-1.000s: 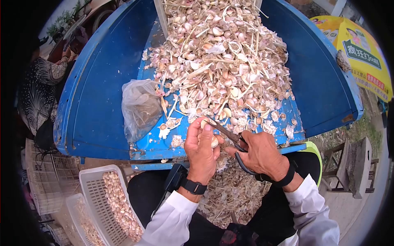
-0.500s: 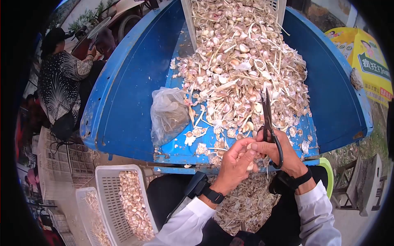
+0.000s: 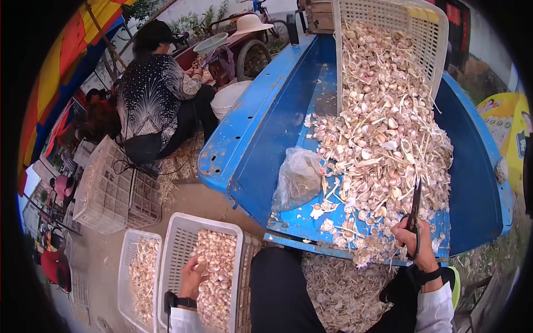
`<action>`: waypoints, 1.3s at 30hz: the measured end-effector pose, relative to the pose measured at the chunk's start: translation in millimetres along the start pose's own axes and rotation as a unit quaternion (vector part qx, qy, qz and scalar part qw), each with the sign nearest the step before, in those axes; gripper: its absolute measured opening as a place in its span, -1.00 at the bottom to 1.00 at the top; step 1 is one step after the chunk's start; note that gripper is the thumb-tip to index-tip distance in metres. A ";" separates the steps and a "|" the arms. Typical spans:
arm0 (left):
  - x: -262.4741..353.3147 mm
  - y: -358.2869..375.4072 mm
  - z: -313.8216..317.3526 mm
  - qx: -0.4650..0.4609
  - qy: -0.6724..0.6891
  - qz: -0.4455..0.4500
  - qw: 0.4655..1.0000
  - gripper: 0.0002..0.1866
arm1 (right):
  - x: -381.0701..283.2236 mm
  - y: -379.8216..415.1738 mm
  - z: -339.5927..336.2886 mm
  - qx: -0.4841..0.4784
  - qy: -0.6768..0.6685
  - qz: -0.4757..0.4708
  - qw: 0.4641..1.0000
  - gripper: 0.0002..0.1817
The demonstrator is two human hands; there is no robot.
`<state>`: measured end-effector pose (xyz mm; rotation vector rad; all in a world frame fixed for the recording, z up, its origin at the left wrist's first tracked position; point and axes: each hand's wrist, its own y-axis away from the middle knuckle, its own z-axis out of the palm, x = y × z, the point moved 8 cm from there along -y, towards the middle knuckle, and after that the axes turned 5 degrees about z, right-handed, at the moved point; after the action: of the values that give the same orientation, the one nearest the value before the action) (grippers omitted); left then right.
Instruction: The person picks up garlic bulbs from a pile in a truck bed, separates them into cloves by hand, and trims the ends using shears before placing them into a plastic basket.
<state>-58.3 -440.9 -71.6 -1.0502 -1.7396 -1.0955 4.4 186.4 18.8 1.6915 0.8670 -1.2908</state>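
My left hand (image 3: 192,276) is over the white basket (image 3: 240,244) of garlic cloves (image 3: 217,261), its fingers curled near the cloves; whether a clove is between them is too small to tell. My right hand (image 3: 417,242) holds black scissors (image 3: 413,216), blades pointing up, at the front edge of the blue metal bed (image 3: 305,225). Beyond the scissors lies a large heap of garlic (image 3: 383,139), spilling from a tilted white crate (image 3: 438,39). A clear plastic bag (image 3: 298,180) sits left of the heap.
A smaller white basket (image 3: 125,277) with pale scraps stands at the far left. Stacked crates (image 3: 108,188) are behind it. A person (image 3: 155,94) sits at the upper left beside a white bucket (image 3: 229,99). Garlic husks (image 3: 344,288) lie below the bed's front edge.
My left hand has moved away from my right hand, down and left to the basket. My right hand still holds the scissors. The view has swung left.
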 end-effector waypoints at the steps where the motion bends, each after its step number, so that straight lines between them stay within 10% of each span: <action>1: -14.3 13.0 -10.3 -0.003 -0.067 -0.075 0.995 -0.50 | 0.4 -1.9 -2.4 -0.004 0.007 0.004 1.000 -0.80; 3: -87.2 -19.2 -53.1 -0.032 -0.252 -0.022 0.967 -0.43 | -0.3 -9.6 -11.3 0.034 0.025 -0.011 0.999 -0.81; 11: 173.2 55.9 124.5 -0.113 -0.184 0.359 0.908 -0.73 | 8.5 -60.4 -7.1 0.094 0.283 -0.152 0.942 -0.79; 16: 223.6 112.0 293.6 -0.325 -0.015 0.274 0.905 -0.76 | 11.2 -70.3 29.4 0.079 0.481 -0.176 0.855 -0.91; 20: 190.0 117.8 395.2 -0.423 -0.040 0.271 0.864 -0.74 | 10.5 -67.9 14.9 0.061 0.408 -0.141 0.900 -0.89; 27: 177.8 129.1 439.9 -0.366 -0.025 0.364 0.856 -0.73 | -9.1 -43.7 15.4 -0.145 0.005 -0.041 0.989 -0.74; 32: 174.8 140.5 438.2 -0.463 -0.001 0.322 0.826 -0.62 | -13.0 -23.6 16.2 -0.190 0.030 -0.062 0.979 -0.74; 39: 180.3 113.1 462.9 -0.411 0.014 0.277 0.869 -0.79 | -57.0 118.7 -149.4 0.209 0.071 -0.090 0.971 -0.74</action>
<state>-103.5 63.2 -13.4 -1.8806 -0.7906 -1.4628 156.3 268.1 118.3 2.0926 0.8931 -1.5730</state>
